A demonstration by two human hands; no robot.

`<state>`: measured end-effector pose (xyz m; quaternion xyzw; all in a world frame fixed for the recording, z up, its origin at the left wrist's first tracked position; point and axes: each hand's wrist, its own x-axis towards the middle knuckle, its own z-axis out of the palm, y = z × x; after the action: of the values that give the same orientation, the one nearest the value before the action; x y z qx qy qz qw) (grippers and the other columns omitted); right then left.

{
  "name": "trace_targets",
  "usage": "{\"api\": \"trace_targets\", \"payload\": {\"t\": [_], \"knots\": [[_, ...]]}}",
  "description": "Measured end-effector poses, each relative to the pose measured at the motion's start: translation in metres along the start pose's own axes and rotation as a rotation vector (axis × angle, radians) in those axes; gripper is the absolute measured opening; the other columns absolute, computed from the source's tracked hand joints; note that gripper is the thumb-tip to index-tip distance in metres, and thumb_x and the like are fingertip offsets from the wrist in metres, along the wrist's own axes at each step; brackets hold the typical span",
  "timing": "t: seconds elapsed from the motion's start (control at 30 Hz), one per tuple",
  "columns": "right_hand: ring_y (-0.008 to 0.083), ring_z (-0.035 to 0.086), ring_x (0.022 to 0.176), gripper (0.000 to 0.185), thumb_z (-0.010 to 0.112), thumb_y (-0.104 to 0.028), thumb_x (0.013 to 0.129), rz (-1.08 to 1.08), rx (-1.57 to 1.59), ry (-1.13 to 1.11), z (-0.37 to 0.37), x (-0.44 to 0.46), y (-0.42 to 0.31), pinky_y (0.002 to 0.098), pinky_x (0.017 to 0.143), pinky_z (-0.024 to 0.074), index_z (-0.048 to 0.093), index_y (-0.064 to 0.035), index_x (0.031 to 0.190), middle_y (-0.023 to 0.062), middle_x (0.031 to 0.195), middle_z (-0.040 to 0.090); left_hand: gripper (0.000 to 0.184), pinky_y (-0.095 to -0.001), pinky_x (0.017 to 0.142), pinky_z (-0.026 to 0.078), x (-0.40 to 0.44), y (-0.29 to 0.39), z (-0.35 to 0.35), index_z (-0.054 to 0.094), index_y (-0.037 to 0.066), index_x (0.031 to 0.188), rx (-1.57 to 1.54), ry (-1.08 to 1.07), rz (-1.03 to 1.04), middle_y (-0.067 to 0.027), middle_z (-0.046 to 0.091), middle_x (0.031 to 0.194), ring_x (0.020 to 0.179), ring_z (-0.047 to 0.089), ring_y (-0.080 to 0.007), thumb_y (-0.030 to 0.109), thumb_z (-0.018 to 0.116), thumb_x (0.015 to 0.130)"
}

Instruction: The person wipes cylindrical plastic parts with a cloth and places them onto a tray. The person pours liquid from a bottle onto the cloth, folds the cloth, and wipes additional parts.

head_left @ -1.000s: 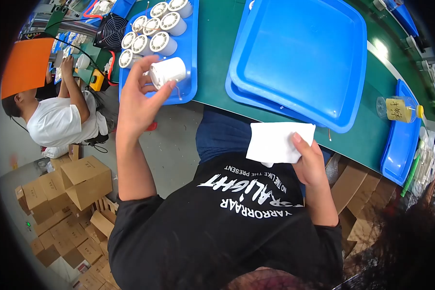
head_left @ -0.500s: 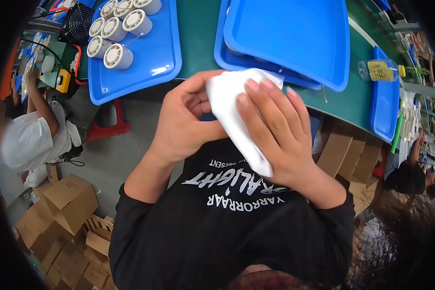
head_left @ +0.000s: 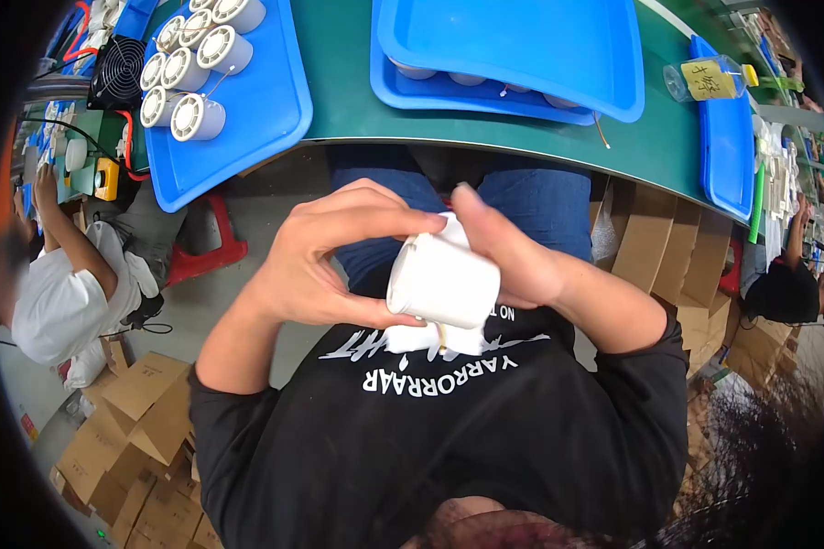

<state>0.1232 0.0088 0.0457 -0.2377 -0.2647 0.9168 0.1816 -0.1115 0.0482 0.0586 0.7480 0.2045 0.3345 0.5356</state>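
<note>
My left hand (head_left: 325,252) grips a white cylindrical housing (head_left: 449,284) between thumb and fingers, at its left rim, in front of my chest. My right hand (head_left: 513,252) is against the right side of the housing, with a white cloth (head_left: 455,229) between them. Its thumb points up and most of its fingers are hidden behind the housing. More of the cloth hangs below the housing, with a thin wire over it. Similar white cylinders with slotted round ends (head_left: 199,117) stand on the left blue tray (head_left: 247,137).
Stacked blue trays (head_left: 513,46) on the green table (head_left: 339,119) have more white cylinders between them. A labelled plastic bottle (head_left: 710,80) lies by another blue tray (head_left: 728,165). A black fan (head_left: 119,73) stands at left. People work on both sides; cardboard boxes (head_left: 146,403) are on the floor.
My hands have moved lower, toward my chest, and turned. The white housing, covered by the cloth before, now shows. The right fingers have gone from its front to behind it.
</note>
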Motion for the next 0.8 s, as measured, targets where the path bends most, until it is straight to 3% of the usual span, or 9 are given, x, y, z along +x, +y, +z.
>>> {"api": "trace_targets", "payload": {"t": [0.1, 0.17, 0.23, 0.3, 0.33, 0.47, 0.57, 0.67, 0.8], "knots": [[0.0273, 0.058, 0.129, 0.097, 0.025, -0.076, 0.098, -0.087, 0.132, 0.065, 0.012, -0.023, -0.014, 0.0416, 0.106, 0.0484, 0.028, -0.0003, 0.158, 0.0141, 0.145, 0.055, 0.078, -0.0371, 0.101, 0.052, 0.014, -0.006, 0.015, 0.062, -0.008, 0.132, -0.280, 0.252, -0.002, -0.0171, 0.066, 0.124, 0.115, 0.065, -0.0229, 0.004, 0.094, 0.062], [0.0256, 0.064, 0.116, 0.069, 0.050, -0.052, 0.100, -0.235, 0.080, 0.137, 0.008, -0.051, -0.026, 0.0385, 0.099, 0.0509, 0.047, 0.0030, 0.142, 0.0152, 0.130, 0.064, 0.080, -0.0367, 0.106, 0.050, 0.032, -0.003, 0.033, 0.058, -0.008, 0.137, -0.397, 0.465, -0.038, -0.0154, 0.064, 0.126, 0.118, 0.064, -0.0218, -0.003, 0.091, 0.064], [0.0217, 0.066, 0.105, 0.052, 0.055, -0.038, 0.101, -0.425, -0.025, 0.318, 0.001, -0.074, -0.038, 0.0352, 0.091, 0.0516, 0.055, 0.0036, 0.133, 0.0132, 0.118, 0.067, 0.079, -0.0352, 0.104, 0.050, 0.047, -0.003, 0.034, 0.058, -0.005, 0.138, -0.380, 0.508, -0.074, -0.0131, 0.064, 0.125, 0.117, 0.064, -0.0204, -0.005, 0.091, 0.066], [0.0177, 0.067, 0.095, 0.035, 0.060, -0.023, 0.102, -0.695, -0.218, 0.673, -0.009, -0.085, -0.051, 0.0319, 0.084, 0.0523, 0.063, 0.0041, 0.124, 0.0113, 0.106, 0.071, 0.079, -0.0347, 0.103, 0.051, 0.061, -0.006, 0.036, 0.058, -0.004, 0.138, -0.293, 0.495, -0.058, -0.0123, 0.064, 0.125, 0.117, 0.064, -0.0200, -0.004, 0.091, 0.067], [0.0168, 0.068, 0.090, 0.035, 0.056, -0.024, 0.105, -0.797, -0.326, 0.827, -0.016, -0.083, -0.063, 0.0304, 0.080, 0.0528, 0.063, 0.0047, 0.124, 0.0111, 0.103, 0.071, 0.079, -0.0344, 0.102, 0.051, 0.068, -0.006, 0.038, 0.058, -0.003, 0.139, -0.250, 0.485, -0.051, -0.0119, 0.064, 0.125, 0.117, 0.064, -0.0197, -0.004, 0.091, 0.067], [0.0166, 0.066, 0.083, 0.039, 0.044, -0.024, 0.111, -1.032, -1.055, 1.057, -0.041, -0.083, -0.085, 0.0282, 0.074, 0.0515, 0.060, 0.0073, 0.127, 0.0114, 0.099, 0.068, 0.080, -0.0338, 0.101, 0.052, 0.096, -0.003, 0.049, 0.059, -0.003, 0.138, -0.202, 0.430, -0.079, -0.0107, 0.064, 0.126, 0.115, 0.064, -0.0192, 0.003, 0.095, 0.066], [0.0188, 0.060, 0.099, 0.067, 0.042, -0.053, 0.106, -1.049, -0.855, 0.643, -0.051, -0.079, -0.076, 0.0334, 0.087, 0.0476, 0.058, 0.0093, 0.125, 0.0151, 0.113, 0.062, 0.082, -0.0340, 0.100, 0.052, 0.114, -0.008, 0.061, 0.057, -0.004, 0.138, -0.230, 0.424, -0.116, -0.0111, 0.064, 0.127, 0.114, 0.064, -0.0187, 0.007, 0.096, 0.066], [0.0222, 0.055, 0.097, 0.079, 0.025, -0.059, 0.105, -0.902, -0.398, 0.384, -0.052, -0.090, -0.078, 0.0339, 0.086, 0.0435, 0.053, 0.0101, 0.128, 0.0148, 0.110, 0.056, 0.082, -0.0337, 0.100, 0.051, 0.126, -0.005, 0.064, 0.057, -0.005, 0.138, -0.299, 0.427, -0.182, -0.0108, 0.066, 0.126, 0.113, 0.064, -0.0179, 0.008, 0.095, 0.067], [0.0226, 0.051, 0.099, 0.059, 0.034, -0.045, 0.108, -0.996, -0.812, 0.646, -0.061, -0.083, -0.065, 0.0349, 0.088, 0.0402, 0.054, 0.0086, 0.124, 0.0144, 0.109, 0.054, 0.082, -0.0333, 0.099, 0.051, 0.138, 0.003, 0.069, 0.056, -0.005, 0.139, -0.336, 0.428, -0.266, -0.0103, 0.067, 0.124, 0.110, 0.065, -0.0162, 0.009, 0.095, 0.068]]}}
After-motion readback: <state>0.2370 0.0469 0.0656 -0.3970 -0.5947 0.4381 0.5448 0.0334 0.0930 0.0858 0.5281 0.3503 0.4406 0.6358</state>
